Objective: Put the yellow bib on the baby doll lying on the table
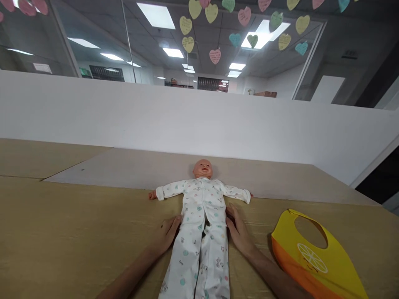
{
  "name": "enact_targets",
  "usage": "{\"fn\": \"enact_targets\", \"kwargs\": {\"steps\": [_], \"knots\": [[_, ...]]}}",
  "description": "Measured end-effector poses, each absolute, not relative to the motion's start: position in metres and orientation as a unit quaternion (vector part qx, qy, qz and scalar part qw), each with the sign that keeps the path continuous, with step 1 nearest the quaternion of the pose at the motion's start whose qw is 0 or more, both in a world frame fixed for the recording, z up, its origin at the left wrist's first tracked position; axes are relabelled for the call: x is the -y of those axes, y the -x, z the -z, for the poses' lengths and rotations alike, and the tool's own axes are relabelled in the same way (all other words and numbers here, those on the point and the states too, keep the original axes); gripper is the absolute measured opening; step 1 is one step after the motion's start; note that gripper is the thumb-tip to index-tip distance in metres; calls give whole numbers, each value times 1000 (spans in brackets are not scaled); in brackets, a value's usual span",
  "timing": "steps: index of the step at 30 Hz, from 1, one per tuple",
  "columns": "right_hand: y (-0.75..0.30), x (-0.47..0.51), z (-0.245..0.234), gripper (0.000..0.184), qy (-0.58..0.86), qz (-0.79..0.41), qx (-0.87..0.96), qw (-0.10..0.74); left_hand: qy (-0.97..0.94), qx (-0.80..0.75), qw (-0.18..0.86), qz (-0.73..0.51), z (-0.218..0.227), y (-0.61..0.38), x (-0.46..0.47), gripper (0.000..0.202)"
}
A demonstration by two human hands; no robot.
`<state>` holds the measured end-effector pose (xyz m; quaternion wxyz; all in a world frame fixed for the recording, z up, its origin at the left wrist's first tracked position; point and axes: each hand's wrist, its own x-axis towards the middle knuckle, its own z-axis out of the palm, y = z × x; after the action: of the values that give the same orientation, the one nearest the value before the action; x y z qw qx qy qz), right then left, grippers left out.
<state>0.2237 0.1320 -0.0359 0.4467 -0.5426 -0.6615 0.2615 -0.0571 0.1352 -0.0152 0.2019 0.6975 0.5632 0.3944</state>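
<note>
A baby doll (203, 169) lies on its back with its arms spread wide. It wears a white patterned pajama top (202, 198) and matching pajama trousers (212, 265); the top's lower front parts a little at the middle. My left hand (168, 233) rests against the doll's left-of-picture hip, thumb stretched out and other fingers partly hidden. On the opposite side, my right hand (238, 232) lies along the hip with its fingers extended, touching the cloth. Neither hand grips anything that I can see. The trouser ends run out of view at the bottom.
A yellow and orange bib (338, 259) with a citrus-slice print lies at the right of the brown table (77, 232). Behind stands a white low wall (156, 120). Above it is a glass pane with heart-shaped notes (215, 56).
</note>
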Motion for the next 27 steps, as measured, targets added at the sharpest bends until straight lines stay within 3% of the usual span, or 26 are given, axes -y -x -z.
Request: {"fn": "enact_targets", "kwargs": {"steps": [6,10,12,16,22,27], "knots": [[-215,-94,36,68,509,-327,685,406,-775,-492,135,-373,22,54,-110,33],[-218,-76,36,58,530,-320,679,395,-830,-453,141,-295,17,45,-100,41],[-223,-67,36,48,521,-317,678,410,-851,-417,135,-289,15,39,-92,43],[-232,-55,32,9,513,-326,675,418,-836,-380,68,-389,10,32,-80,37],[-235,-47,24,9,515,-335,734,291,-745,-495,143,-422,2,50,-106,37],[-236,-44,28,7,381,-400,813,181,-724,-586,125,-340,10,65,-131,35]]}}
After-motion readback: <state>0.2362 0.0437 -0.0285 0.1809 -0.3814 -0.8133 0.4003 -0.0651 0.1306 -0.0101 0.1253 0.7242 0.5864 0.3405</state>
